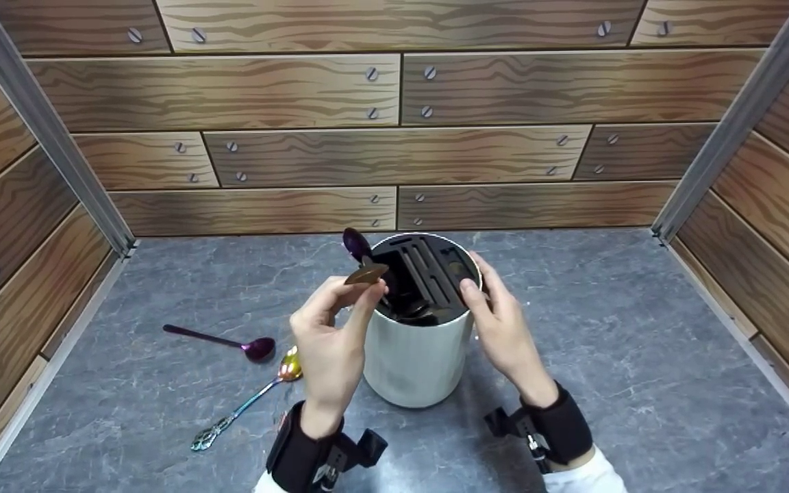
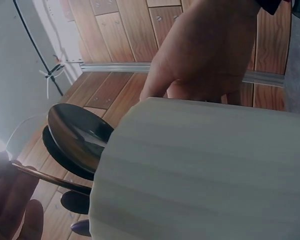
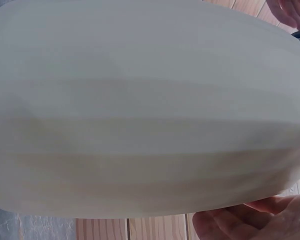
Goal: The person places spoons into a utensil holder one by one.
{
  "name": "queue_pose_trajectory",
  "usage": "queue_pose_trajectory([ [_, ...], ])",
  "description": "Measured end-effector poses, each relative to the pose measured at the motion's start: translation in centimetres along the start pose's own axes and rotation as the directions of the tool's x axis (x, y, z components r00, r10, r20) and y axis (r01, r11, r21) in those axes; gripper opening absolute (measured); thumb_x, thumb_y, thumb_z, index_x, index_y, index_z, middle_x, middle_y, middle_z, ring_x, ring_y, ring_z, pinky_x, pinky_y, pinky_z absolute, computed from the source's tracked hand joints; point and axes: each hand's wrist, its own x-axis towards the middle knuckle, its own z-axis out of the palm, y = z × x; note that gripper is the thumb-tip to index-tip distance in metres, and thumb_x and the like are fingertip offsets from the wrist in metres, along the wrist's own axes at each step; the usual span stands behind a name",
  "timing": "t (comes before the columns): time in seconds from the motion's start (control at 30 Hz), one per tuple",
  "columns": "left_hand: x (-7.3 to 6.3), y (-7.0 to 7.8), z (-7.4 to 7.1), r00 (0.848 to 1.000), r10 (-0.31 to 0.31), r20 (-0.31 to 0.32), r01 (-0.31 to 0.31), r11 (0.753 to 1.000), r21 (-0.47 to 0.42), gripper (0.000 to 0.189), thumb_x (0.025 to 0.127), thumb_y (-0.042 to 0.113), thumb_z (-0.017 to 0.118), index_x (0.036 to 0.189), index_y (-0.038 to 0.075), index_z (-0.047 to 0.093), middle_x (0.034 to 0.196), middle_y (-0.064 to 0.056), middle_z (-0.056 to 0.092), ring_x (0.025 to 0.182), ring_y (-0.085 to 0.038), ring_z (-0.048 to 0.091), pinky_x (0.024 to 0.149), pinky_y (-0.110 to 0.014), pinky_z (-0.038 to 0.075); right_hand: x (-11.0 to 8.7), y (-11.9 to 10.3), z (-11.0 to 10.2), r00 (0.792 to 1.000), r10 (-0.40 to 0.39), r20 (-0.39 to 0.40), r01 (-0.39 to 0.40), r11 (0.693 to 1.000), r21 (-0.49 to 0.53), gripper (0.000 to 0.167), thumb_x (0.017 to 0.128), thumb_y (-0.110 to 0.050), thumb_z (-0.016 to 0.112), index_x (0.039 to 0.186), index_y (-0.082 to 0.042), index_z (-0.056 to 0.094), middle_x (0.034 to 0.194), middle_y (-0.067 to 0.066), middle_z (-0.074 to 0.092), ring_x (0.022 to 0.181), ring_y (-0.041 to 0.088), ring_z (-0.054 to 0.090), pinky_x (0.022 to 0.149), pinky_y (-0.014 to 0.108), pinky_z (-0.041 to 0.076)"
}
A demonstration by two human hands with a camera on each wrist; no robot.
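- Centre of the countertop (image 1: 593, 308): a canister (image 1: 416, 366).
- At its rim, nine o'clock: the left hand (image 1: 331, 342), holding a utensil (image 1: 367, 274).
- Ten o'clock: an upended spoon (image 1: 356, 244), in the canister.
- Three o'clock: the right hand (image 1: 504, 329), on the rim.
- On the countertop, nine o'clock: the farther spoon (image 1: 230, 342); eight o'clock: the nearer spoon (image 1: 252, 400).

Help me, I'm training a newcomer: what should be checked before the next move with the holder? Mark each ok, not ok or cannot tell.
1. Holder upright on the table: ok.
2. Right hand gripping the holder's side: ok.
3. Brown spoon pinched in the left hand: ok.
4. Brown spoon's lower end seated in the holder: cannot tell, hidden.
5. Loose spoons put away: not ok; a purple spoon and a multicoloured spoon lie on the table.
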Motion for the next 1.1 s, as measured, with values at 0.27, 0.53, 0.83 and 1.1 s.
queue_pose_trajectory([
  [0.27,-0.1,-0.3,0.1,0.999,-0.036,0.024,0.034,0.998,0.055,0.006,0.088,-0.002,0.080,0.094,-0.001,0.079,0.088,-0.015,0.078,0.081,-0.004,0.074,0.079,-0.021,0.061,0.0,0.0,0.0,1.000,0.006,0.010,-0.006,1.000,0.021,0.051,0.112,-0.015,0.046,0.160,0.000,0.040,0.160,0.021,0.051,0.141,0.039,0.059,0.107,0.006,0.045],
  [0.53,-0.1,-0.6,0.2,0.997,-0.043,0.057,0.038,0.995,0.090,0.004,0.089,0.002,0.081,0.092,0.003,0.080,0.086,-0.010,0.079,0.077,-0.001,0.070,0.073,-0.019,0.059,0.0,0.0,0.1,1.000,0.000,0.002,0.000,1.000,0.015,0.050,0.112,-0.014,0.047,0.159,-0.001,0.041,0.161,0.020,0.051,0.141,0.037,0.058,0.106,0.006,0.045],
  [0.83,0.0,-0.9,0.2,0.994,-0.038,0.100,0.022,0.988,0.152,0.004,0.089,0.004,0.082,0.091,0.006,0.080,0.081,-0.005,0.078,0.072,0.000,0.066,0.068,-0.021,0.057,0.1,0.0,0.1,1.000,0.004,0.003,-0.004,1.000,0.020,0.051,0.112,-0.015,0.047,0.160,0.000,0.040,0.162,0.020,0.050,0.142,0.037,0.057,0.107,0.006,0.044],
  [1.1,-0.1,-1.1,0.2,0.986,-0.052,0.160,0.019,0.979,0.205,0.005,0.089,0.010,0.083,0.091,0.006,0.081,0.085,-0.004,0.080,0.073,-0.005,0.070,0.069,-0.022,0.060,0.0,0.1,0.0,1.000,0.008,-0.006,-0.008,1.000,-0.007,0.051,0.111,-0.016,0.047,0.159,-0.001,0.041,0.162,0.019,0.050,0.142,0.036,0.057,0.108,0.006,0.043],
])
